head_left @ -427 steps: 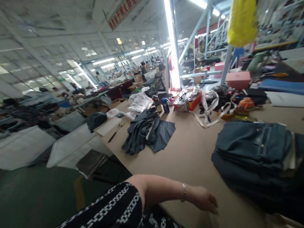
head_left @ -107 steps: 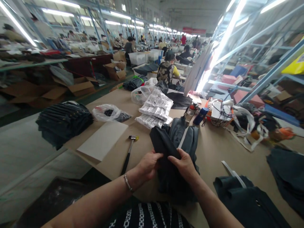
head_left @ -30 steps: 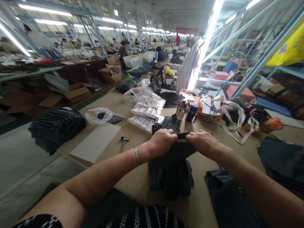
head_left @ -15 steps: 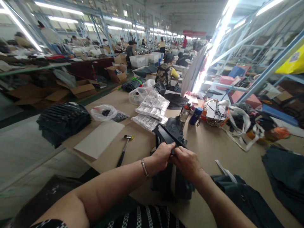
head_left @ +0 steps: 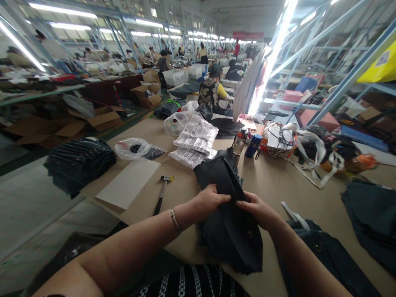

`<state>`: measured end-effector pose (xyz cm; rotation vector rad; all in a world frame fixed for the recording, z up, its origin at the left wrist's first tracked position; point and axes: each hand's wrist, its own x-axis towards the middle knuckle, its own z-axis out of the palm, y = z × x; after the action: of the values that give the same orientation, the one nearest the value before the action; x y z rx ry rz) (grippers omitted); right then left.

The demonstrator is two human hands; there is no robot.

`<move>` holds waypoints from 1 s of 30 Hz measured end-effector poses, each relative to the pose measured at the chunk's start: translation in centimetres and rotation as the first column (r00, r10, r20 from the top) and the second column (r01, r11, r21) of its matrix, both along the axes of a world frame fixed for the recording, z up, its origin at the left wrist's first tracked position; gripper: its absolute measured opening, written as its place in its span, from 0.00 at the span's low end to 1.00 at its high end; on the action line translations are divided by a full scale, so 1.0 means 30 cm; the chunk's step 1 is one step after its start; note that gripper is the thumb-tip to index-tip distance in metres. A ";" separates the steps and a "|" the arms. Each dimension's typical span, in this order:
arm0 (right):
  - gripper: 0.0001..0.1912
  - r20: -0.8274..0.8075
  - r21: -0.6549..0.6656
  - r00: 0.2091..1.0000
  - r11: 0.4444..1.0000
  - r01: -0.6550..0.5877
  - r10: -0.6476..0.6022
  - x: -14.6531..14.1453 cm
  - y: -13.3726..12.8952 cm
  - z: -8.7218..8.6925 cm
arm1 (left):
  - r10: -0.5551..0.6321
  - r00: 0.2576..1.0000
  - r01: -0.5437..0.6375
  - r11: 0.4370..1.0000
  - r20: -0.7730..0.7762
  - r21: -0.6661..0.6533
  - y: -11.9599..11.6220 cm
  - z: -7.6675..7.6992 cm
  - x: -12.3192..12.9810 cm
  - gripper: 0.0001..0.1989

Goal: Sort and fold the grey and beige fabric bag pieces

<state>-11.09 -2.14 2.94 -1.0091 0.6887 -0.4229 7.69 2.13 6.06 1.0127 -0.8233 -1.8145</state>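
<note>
In the head view, the left hand (head_left: 213,202) and the right hand (head_left: 258,210) both pinch the dark fabric piece (head_left: 231,231), thumbs on top and pointing toward each other. The piece is over the near part of the table (head_left: 269,181), right of the hammer (head_left: 159,202). For good handling, I think both hands should pull evenly and press gently, to avoid creases.
</note>
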 end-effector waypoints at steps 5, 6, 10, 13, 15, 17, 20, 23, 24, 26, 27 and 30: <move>0.15 -0.215 -0.436 0.934 0.884 0.170 -0.286 0.002 -0.014 0.000 | 0.103 0.994 -0.100 0.993 -0.039 0.069 -0.026 -0.049 0.007 0.18; 0.14 -0.287 -0.597 0.890 0.793 0.123 -0.354 0.001 -0.014 -0.008 | 0.131 0.990 -0.125 0.987 -0.056 0.102 -0.029 -0.054 0.003 0.18; 0.11 -0.390 -0.876 0.727 0.471 -0.103 -0.566 -0.021 -0.006 -0.089 | 0.169 0.956 -0.123 0.973 -0.240 0.196 -0.011 -0.027 -0.007 0.16; 0.14 -0.324 -0.765 0.712 0.615 0.191 -0.623 -0.050 -0.002 -0.178 | -0.024 0.882 0.085 0.991 -0.471 0.107 0.034 0.021 0.001 0.17; 0.18 -0.219 -0.488 0.783 0.761 0.428 -0.581 -0.063 -0.002 -0.209 | -0.189 0.835 0.249 0.967 -0.517 0.050 0.059 0.040 0.013 0.18; 0.19 -0.080 -0.108 0.856 0.858 0.501 -0.510 -0.067 0.000 -0.191 | -0.267 0.834 0.327 0.944 -0.483 0.044 0.063 0.030 0.031 0.17; 0.22 0.091 0.237 0.863 0.852 0.466 -0.497 -0.053 0.030 -0.067 | -0.217 0.893 0.269 0.960 -0.395 0.079 0.018 -0.035 0.070 0.15; 0.22 0.200 0.313 0.843 0.848 0.428 -0.499 -0.033 0.098 0.080 | -0.133 0.937 0.179 0.977 -0.322 0.119 -0.059 -0.093 0.120 0.15; 0.24 0.240 0.306 0.857 0.873 0.379 -0.456 -0.027 0.124 0.109 | -0.119 0.949 0.158 0.980 -0.290 0.117 -0.084 -0.095 0.135 0.15; 0.32 0.290 0.224 0.922 0.954 0.197 -0.258 -0.018 0.167 0.121 | -0.110 0.970 0.127 0.990 -0.214 0.067 -0.127 -0.067 0.161 0.15; 0.34 0.269 0.140 0.958 0.989 0.058 -0.094 -0.015 0.181 0.105 | -0.112 0.979 0.117 0.993 -0.171 0.021 -0.144 -0.041 0.170 0.14; 0.26 -0.109 -0.289 0.930 0.884 -0.367 0.350 -0.025 0.193 0.028 | -0.267 0.958 0.279 0.952 0.103 -0.124 -0.179 0.056 0.184 0.09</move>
<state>-11.83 3.65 3.77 -1.4176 0.4740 -0.1776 13.23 -3.24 7.75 0.9276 -1.1739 -1.9233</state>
